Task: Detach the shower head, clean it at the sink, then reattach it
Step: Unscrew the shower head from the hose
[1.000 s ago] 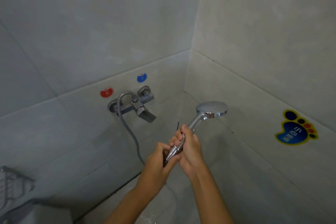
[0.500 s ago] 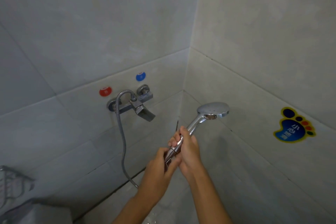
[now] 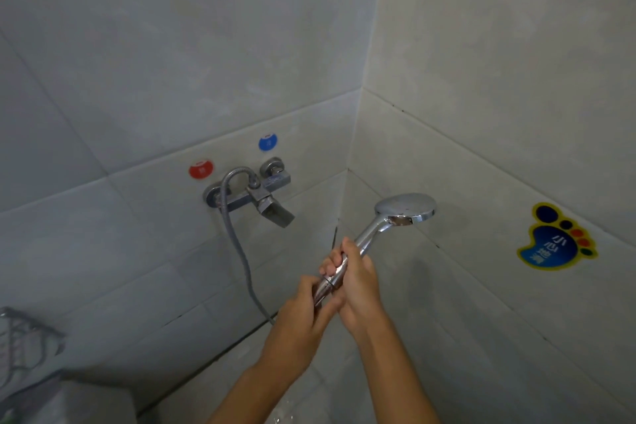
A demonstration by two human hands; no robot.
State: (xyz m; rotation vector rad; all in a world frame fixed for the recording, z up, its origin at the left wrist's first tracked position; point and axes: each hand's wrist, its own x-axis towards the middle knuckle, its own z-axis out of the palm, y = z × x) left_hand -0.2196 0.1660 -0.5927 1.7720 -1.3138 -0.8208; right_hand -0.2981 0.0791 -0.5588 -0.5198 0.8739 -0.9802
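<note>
Both hands are locked on the job: the right hand (image 3: pixel 358 280) is wrapped tight round the handle of the round chrome shower head (image 3: pixel 404 209), face pointing up and away toward the corner, while the left hand (image 3: pixel 303 317) pinches the ribbed chrome nut at the handle's base between thumb and fingers. It looks like the joint is being worked, though which way I can't say. The grey metal hose (image 3: pixel 241 251) loops down from the chrome wall mixer tap (image 3: pixel 256 194) and runs in behind the left hand, so head and hose appear joined. Best play here: keep the right hand dead steady as the anchor, let the left do all the turning in short bites, re-gripping rather than twisting the hose, and mind the wet metal slipping.
</note>
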